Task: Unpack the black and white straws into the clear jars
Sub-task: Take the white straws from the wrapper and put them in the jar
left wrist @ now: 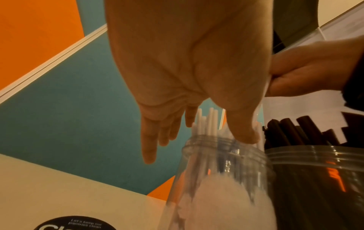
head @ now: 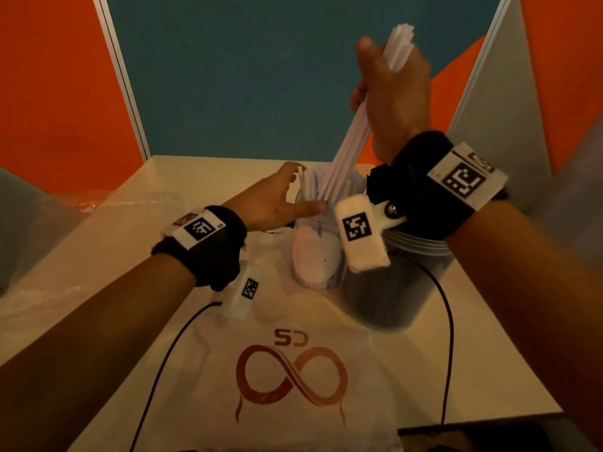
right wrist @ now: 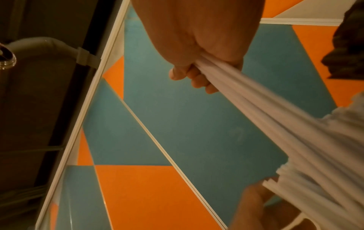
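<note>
My right hand [head: 388,83] grips a bundle of white straws [head: 350,148] high above the table, their lower ends slanting down into a clear jar [head: 315,252] that holds more white straws. The wrist view shows the right hand [right wrist: 199,73] with fingers curled round the white straws [right wrist: 275,118]. My left hand [head: 277,200] is at the jar's mouth with straight fingers, thumb against the rim. In the left wrist view the left hand [left wrist: 189,124] hovers over the jar [left wrist: 218,163]. A second clear jar [head: 401,285] to the right holds black straws [left wrist: 291,132].
A white cloth bag [head: 287,380] with a red infinity logo lies on the pale table [head: 107,252] in front of the jars. Crumpled clear plastic [head: 49,207] sits at the left edge. Blue and orange partition walls [head: 248,79] close off the back and sides.
</note>
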The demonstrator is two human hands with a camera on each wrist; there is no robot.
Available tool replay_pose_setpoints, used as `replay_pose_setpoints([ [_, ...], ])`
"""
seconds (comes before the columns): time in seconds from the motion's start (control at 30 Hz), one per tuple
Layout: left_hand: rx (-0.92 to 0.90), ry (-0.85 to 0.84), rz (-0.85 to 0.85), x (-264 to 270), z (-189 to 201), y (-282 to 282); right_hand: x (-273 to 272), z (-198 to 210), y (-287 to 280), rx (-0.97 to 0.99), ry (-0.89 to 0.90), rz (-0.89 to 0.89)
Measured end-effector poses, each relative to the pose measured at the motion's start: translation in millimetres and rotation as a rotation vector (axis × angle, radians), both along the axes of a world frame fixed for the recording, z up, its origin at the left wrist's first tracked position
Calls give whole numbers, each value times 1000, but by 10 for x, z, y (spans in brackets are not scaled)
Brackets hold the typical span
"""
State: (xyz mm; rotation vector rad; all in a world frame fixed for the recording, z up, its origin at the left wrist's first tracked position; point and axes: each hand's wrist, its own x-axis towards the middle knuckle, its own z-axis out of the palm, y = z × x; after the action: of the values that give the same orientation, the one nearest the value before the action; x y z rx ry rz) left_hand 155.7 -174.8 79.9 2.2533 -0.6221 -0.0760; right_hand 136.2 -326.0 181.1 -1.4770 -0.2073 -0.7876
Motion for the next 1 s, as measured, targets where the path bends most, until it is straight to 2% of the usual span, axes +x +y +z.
replay_pose_setpoints([
  [0.13,-48,26,-25,-13,49,-69,51,-144,104,-48,62,32],
  [0.4,-111,-3,-79,49,48,-284,64,-405,115,-264,437,39],
  [0.57,-137,-32,-89,62,17,-281,-16,-273,82,-244,314,-16],
  [0.63,-140,-47,-83,67,10,-260,-108,-194,75,-373,274,-74],
  [0.73,-143,-40,-81,55,12,-215,-167,-189,148,-804,290,-188],
  [0.83,-158,-15,-81,42,19,-115,-135,-384,336,-1208,448,-143],
  [0.9,-169,-4,-53,21,27,-18,-135,-458,411,-1277,494,-127],
  [1.0,-154,-19,-11,-20,25,149,-174,-384,472,-1193,381,-165],
])
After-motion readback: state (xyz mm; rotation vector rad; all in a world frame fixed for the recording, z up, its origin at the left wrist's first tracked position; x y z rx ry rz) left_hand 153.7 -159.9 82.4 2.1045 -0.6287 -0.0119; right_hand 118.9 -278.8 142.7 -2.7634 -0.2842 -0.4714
